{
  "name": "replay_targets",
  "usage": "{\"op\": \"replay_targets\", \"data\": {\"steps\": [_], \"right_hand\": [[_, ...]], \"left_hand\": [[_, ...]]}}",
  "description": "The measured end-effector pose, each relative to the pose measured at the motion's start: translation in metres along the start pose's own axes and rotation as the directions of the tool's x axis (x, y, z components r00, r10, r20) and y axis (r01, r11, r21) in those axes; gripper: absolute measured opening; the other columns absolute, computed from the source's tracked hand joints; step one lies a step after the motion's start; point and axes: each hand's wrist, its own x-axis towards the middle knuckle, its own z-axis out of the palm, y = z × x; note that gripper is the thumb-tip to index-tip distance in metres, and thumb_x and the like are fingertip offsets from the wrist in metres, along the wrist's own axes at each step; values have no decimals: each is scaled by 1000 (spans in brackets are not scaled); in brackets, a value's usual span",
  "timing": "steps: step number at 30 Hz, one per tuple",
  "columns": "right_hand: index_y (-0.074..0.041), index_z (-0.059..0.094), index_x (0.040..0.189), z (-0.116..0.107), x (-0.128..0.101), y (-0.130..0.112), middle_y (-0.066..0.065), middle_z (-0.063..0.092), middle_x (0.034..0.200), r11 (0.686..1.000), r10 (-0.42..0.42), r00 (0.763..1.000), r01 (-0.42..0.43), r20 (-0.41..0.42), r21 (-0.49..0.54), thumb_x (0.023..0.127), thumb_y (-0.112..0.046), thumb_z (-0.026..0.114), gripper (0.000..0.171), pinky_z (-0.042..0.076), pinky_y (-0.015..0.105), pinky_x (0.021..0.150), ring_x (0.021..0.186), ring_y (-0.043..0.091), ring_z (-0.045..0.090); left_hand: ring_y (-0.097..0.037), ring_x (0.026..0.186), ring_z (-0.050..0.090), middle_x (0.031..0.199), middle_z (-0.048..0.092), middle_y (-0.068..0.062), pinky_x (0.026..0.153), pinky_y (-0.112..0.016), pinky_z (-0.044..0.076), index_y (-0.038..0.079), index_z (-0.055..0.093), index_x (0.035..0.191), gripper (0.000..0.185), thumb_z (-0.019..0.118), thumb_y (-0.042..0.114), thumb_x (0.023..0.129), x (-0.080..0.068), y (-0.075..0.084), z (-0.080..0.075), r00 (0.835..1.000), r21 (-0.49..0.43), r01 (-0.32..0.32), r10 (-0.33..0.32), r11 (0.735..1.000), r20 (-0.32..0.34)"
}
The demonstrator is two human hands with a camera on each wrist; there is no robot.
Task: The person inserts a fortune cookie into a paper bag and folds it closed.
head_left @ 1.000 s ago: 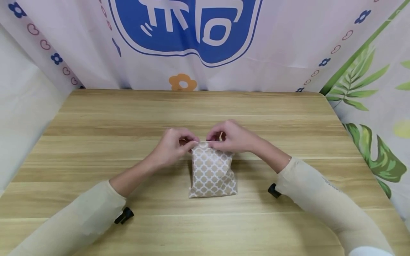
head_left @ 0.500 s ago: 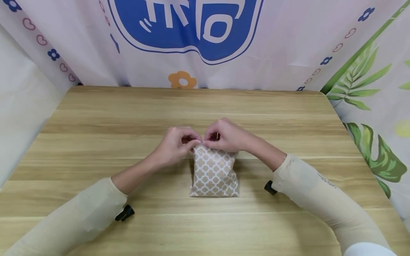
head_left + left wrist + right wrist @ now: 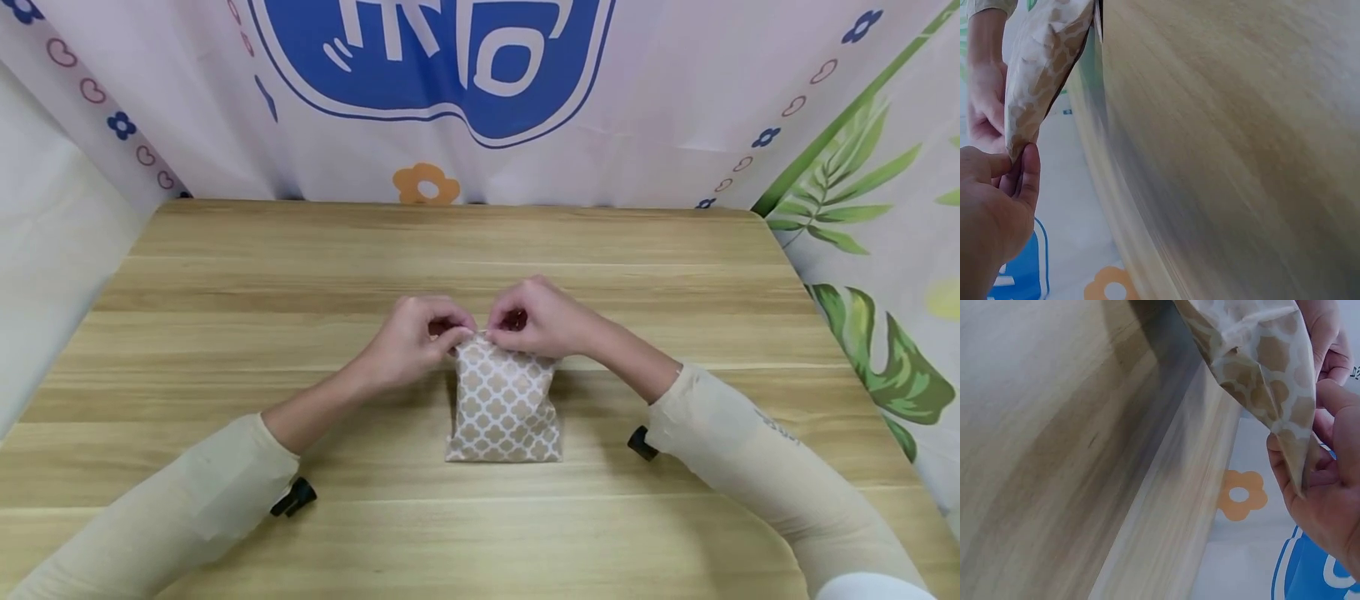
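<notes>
A small beige pouch (image 3: 504, 408) with a white lattice print stands on the wooden table, its bottom edge toward me. At its top left, my left hand (image 3: 408, 343) pinches the rim between thumb and fingers. My right hand (image 3: 545, 318) pinches the same rim a short way to the right, leaving a narrow gap between the two sets of fingertips. In the left wrist view the pouch (image 3: 1047, 62) looks bulged and hangs down from the thumb and finger grip. The right wrist view has a pointed corner of the pouch (image 3: 1272, 375) lying against the right fingers. The contents are hidden.
The wood-grain table (image 3: 300, 267) spreads around the pouch. Behind it hangs a white cloth backdrop (image 3: 637, 108) with a blue emblem, and a leaf-printed cloth (image 3: 885, 250) hangs at the right. Black wrist mounts (image 3: 294, 497) sit on both beige sleeves.
My right hand has slid left along the rim to the left fingertips, then back right a little. The left hand has shifted slightly right, keeping its pinch.
</notes>
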Motion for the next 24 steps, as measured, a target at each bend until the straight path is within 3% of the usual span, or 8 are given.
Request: {"op": "replay_targets", "data": {"steps": [9,18,24], "right_hand": [[-1,79,87,-7,-26,24,3,72,78,990,133,990,-131,-35,54,89,4,67,13,52,22,62,68,15,60],[3,77,96,-10,-21,40,10,75,90,970,240,969,-237,-61,59,90,4,72,7,56,24,72,81,17,65],[3,77,98,-8,-12,47,10,75,91,943,334,941,-333,-62,18,91,3,72,8,59,31,79,84,20,68]], "left_hand": [[-17,73,67,88,75,-14,65,-20,57,-5,76,90,6,72,-7,92,-5,-13,-7,999,10,48,-48,999,-12],[-26,68,66,83,72,-18,62,-33,61,-10,74,91,6,69,-8,94,14,-34,-9,978,-12,207,-206,978,33],[-18,60,64,76,72,-14,55,-23,55,-9,75,89,5,72,-7,93,27,-48,-9,970,58,224,-229,973,87]]}}
